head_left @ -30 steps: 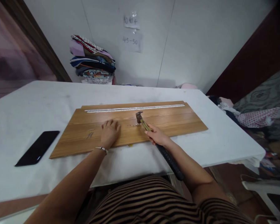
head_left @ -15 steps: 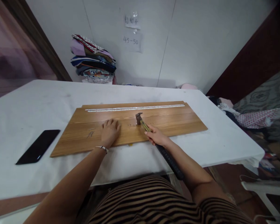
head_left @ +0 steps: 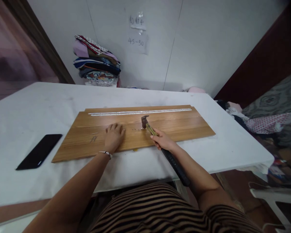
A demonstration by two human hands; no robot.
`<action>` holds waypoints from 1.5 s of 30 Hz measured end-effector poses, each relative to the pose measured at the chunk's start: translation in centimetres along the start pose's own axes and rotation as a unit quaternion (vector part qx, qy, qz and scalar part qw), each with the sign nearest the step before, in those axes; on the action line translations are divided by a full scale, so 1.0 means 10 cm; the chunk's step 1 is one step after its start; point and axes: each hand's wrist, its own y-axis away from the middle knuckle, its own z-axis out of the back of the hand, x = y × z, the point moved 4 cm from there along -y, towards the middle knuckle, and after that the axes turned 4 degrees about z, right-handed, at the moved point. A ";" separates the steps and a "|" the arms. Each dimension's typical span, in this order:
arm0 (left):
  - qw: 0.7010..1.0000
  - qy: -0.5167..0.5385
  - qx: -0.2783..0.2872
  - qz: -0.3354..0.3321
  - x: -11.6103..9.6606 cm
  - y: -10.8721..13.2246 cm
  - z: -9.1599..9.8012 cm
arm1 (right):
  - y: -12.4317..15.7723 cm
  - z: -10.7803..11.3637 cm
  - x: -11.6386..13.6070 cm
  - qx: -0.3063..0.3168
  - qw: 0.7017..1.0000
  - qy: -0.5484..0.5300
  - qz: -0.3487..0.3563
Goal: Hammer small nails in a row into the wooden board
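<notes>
My right hand point(head_left: 162, 139) is wrapped round a claw hammer point(head_left: 173, 163), gripping its yellowish neck while the black handle trails back toward my body. The rusty head rests at or just above a wooden board point(head_left: 181, 124), over a row of small dark nail spots. My left hand point(head_left: 113, 137) lies flat on the board, fingers stretched out, with a bracelet at the wrist. Left of it lie several loose nails point(head_left: 93, 138). Two white strips with markings point(head_left: 140, 112) run along the board's far side.
A black phone point(head_left: 40, 151) lies on the white-covered table point(head_left: 70, 184), left of the board. Folded clothes point(head_left: 97, 63) are stacked behind the table against the wall. Paper notes point(head_left: 137, 43) hang on that wall. At the lower right stands a white chair or stool point(head_left: 269, 195).
The hammer head has shifted very slightly up in view. Both hands stay in nearly the same places.
</notes>
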 end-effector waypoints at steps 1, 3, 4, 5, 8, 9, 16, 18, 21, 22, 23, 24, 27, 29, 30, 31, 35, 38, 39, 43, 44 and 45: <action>1.000 0.001 0.000 -0.001 0.00 0.00 0.00 | 0.00 0.00 0.01 -0.001 1.000 -0.001 0.005; 1.000 0.002 -0.001 -0.005 0.00 0.00 0.00 | 0.00 0.00 0.01 -0.003 1.000 -0.002 0.008; 1.000 0.001 -0.002 -0.006 0.00 0.00 0.00 | 0.00 0.00 0.01 -0.003 1.000 -0.002 0.006; 1.000 0.001 -0.003 -0.006 0.00 0.00 0.00 | 0.00 -0.01 0.00 -0.003 1.000 -0.001 0.002; 1.000 0.002 -0.002 -0.005 0.00 0.00 0.00 | -0.01 -0.02 -0.04 -0.001 1.000 0.004 -0.013; 1.000 0.003 0.000 -0.004 -0.01 0.00 0.00 | -0.01 -0.02 -0.04 -0.002 1.000 0.005 -0.015; 1.000 0.022 -0.005 0.001 -0.01 0.01 0.01 | 0.00 -0.01 -0.04 0.003 1.000 0.008 -0.003; 1.000 0.021 -0.007 0.003 -0.01 0.02 0.00 | 0.00 -0.01 -0.05 0.000 1.000 0.010 -0.011; 1.000 0.017 -0.005 0.003 0.00 0.02 -0.01 | 0.01 -0.01 -0.04 -0.003 1.000 0.012 -0.012; 1.000 0.017 -0.004 0.003 0.00 0.02 -0.01 | 0.01 -0.01 -0.03 -0.003 1.000 0.012 -0.009; 1.000 0.018 -0.003 0.001 0.00 0.01 -0.01 | 0.01 -0.01 -0.02 -0.003 1.000 0.013 -0.006; 1.000 0.020 -0.003 0.000 0.00 0.01 -0.01 | 0.01 -0.01 -0.02 -0.003 1.000 0.013 -0.002; 0.999 0.033 -0.003 -0.003 0.01 0.00 -0.01 | 0.00 -0.01 -0.01 -0.002 1.000 0.016 -0.001; 0.999 0.040 -0.003 -0.002 0.02 0.00 -0.01 | 0.00 -0.01 -0.03 -0.005 1.000 0.017 -0.012; 0.999 0.041 -0.003 -0.001 0.02 0.00 -0.01 | 0.00 -0.01 -0.04 -0.006 1.000 0.017 -0.017; 0.999 0.039 -0.003 -0.001 0.02 0.00 -0.02 | 0.00 -0.01 -0.04 -0.007 1.000 0.017 -0.020; 1.000 0.019 -0.007 -0.003 0.01 0.00 -0.05 | 0.02 0.00 -0.01 -0.002 1.000 0.014 -0.006; 1.000 0.004 -0.004 -0.001 -0.01 0.01 -0.06 | 0.02 -0.01 0.01 -0.003 1.000 0.014 0.000; 1.000 0.000 -0.001 -0.002 -0.02 0.01 -0.06 | 0.03 -0.01 0.01 -0.004 1.000 0.015 -0.003; 1.000 -0.001 0.011 -0.003 -0.03 0.02 -0.05 | 0.03 -0.03 -0.03 -0.006 0.999 0.024 -0.026; 1.000 0.000 0.013 -0.003 -0.03 0.02 -0.05 | 0.04 -0.03 -0.03 -0.007 0.999 0.024 -0.025; 1.000 0.001 0.013 -0.004 -0.03 0.02 -0.04 | 0.04 -0.03 -0.03 -0.007 0.999 0.023 -0.022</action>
